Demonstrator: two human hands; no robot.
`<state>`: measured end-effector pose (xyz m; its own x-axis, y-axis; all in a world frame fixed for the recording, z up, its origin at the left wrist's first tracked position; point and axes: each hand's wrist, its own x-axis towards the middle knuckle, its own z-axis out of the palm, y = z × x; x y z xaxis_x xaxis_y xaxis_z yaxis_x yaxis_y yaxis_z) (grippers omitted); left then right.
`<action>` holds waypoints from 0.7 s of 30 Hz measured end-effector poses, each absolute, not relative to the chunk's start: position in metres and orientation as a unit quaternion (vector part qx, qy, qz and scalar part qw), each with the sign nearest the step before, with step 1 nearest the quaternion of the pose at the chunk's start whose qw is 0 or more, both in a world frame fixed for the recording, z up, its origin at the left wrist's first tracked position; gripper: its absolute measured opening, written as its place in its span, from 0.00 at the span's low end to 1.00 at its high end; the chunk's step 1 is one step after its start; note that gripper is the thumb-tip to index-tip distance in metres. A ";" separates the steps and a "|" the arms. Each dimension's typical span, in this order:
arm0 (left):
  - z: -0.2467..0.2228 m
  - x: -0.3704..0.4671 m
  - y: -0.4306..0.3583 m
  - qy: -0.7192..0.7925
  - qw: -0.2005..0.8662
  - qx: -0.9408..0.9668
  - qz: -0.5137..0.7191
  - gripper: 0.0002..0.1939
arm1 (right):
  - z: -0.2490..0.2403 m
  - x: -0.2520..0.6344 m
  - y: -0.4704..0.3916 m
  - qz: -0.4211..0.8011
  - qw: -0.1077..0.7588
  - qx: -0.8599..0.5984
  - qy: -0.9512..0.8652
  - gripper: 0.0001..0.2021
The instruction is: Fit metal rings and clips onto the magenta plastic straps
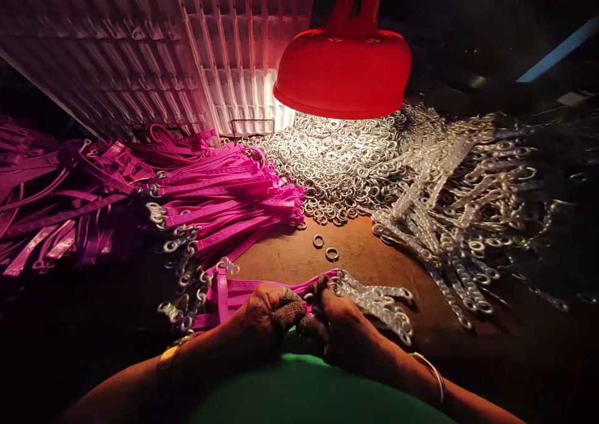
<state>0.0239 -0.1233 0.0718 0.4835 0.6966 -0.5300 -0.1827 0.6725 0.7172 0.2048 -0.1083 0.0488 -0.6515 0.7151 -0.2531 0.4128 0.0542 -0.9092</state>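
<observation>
Pinching at lower centre of frame, left hand (269, 310) and right hand (336, 315) show closed grip on pink strap (241, 285); red lamp (344, 72) overhangs silver rings (346, 156).

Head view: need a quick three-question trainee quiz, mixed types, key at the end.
1. Multiple choice: the lampshade above the ring pile is a) green, b) red, c) white.
2. True or false: the left hand and the right hand are held far apart, at opposite edges of the view.
3. Fill in: the straps beside the left hand are ____ in colour.

Key: 1 b; 2 false, they are close together near the middle; 3 pink.
</observation>
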 end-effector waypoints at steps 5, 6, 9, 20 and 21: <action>0.059 0.027 -0.120 0.431 0.809 0.280 0.286 0.24 | 0.051 0.200 -0.098 0.581 0.121 -0.319 -0.739 0.10; 0.056 0.026 -0.118 0.430 0.810 0.289 0.275 0.22 | 0.052 0.200 -0.095 0.578 0.105 -0.317 -0.745 0.10; 0.054 0.026 -0.115 0.412 0.824 0.287 0.264 0.18 | 0.057 0.200 -0.089 0.560 0.060 -0.299 -0.770 0.10; 0.038 -0.030 -0.095 0.540 0.569 0.585 0.206 0.18 | 0.070 0.223 -0.063 0.370 0.006 -0.314 -0.874 0.06; 0.031 -0.042 -0.097 0.585 0.506 0.591 0.229 0.20 | 0.069 0.227 -0.062 0.360 0.008 -0.320 -0.876 0.07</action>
<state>-0.0420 -0.0969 0.0310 0.2097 0.9232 -0.3220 0.4602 0.1974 0.8656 0.2272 -0.0620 0.0689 -0.7950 0.5666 -0.2168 0.5554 0.5360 -0.6358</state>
